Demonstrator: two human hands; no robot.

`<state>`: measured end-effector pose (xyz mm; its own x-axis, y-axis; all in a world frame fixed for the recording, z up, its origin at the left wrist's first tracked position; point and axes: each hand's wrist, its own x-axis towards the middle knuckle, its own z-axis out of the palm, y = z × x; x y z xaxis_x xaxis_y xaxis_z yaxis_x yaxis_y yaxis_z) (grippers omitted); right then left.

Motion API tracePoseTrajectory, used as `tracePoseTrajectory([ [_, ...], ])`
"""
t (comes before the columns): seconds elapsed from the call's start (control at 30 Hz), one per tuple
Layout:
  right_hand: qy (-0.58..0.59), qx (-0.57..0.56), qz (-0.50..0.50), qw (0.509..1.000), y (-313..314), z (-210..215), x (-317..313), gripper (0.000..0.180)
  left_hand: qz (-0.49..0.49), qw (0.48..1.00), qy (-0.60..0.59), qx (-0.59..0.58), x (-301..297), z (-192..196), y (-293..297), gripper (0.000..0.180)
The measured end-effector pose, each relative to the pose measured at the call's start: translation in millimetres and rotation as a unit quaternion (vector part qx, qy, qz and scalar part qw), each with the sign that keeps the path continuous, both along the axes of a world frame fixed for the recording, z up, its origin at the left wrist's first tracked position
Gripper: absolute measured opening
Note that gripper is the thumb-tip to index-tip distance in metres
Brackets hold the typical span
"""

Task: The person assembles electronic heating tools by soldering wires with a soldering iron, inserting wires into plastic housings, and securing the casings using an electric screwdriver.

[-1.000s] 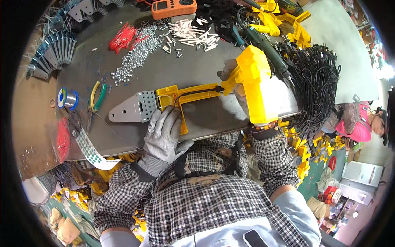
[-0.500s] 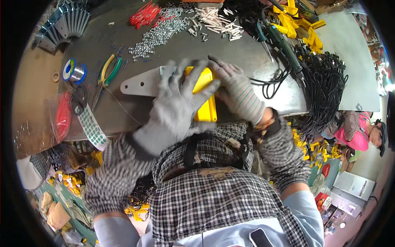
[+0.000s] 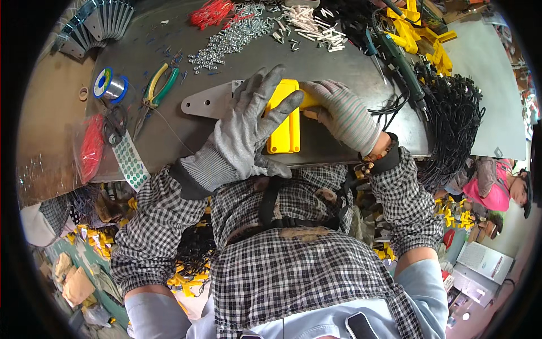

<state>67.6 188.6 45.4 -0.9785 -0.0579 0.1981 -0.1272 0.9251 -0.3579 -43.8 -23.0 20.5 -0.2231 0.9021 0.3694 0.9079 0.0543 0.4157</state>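
Observation:
A yellow plastic housing (image 3: 284, 131) lies on the dark metal table in front of me. From its left side a grey metal plate with holes (image 3: 202, 104) sticks out, partly covered by my left hand; whether the two are joined is hidden. My left hand (image 3: 244, 121), in a grey glove, has its fingers spread, and one of them reaches across the housing's face. My right hand (image 3: 344, 114), in a striped glove, has its fingers bent around a yellow part at the housing's upper right. Its fingertips are partly hidden.
Pliers (image 3: 156, 90), a solder spool (image 3: 111, 85), scissors (image 3: 115, 124) and a green-dotted sticker strip (image 3: 131, 161) lie to the left. Screws and nuts (image 3: 228, 42) and white sleeves (image 3: 316, 25) are heaped behind. A green power screwdriver (image 3: 398, 65) and black cables (image 3: 449, 113) are at right.
My left hand's fingers have drawn closer to the housing, one now across its face. My right hand has come down beside it, fingers more curled. The whole view has shifted slightly.

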Motion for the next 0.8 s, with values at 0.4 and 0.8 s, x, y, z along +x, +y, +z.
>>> tracePoseTrajectory([
  [0.4,-0.015,-0.469,-0.055,0.881,24.5,6.4,-5.5,0.042,0.009,0.993,0.116,0.017,3.2,-9.9,-8.3,0.067],
  [0.8,0.15,-0.62,-0.26,0.725,104.7,17.5,-42.7,0.023,0.019,0.985,0.125,-0.121,5.7,39.6,-3.1,0.078],
])
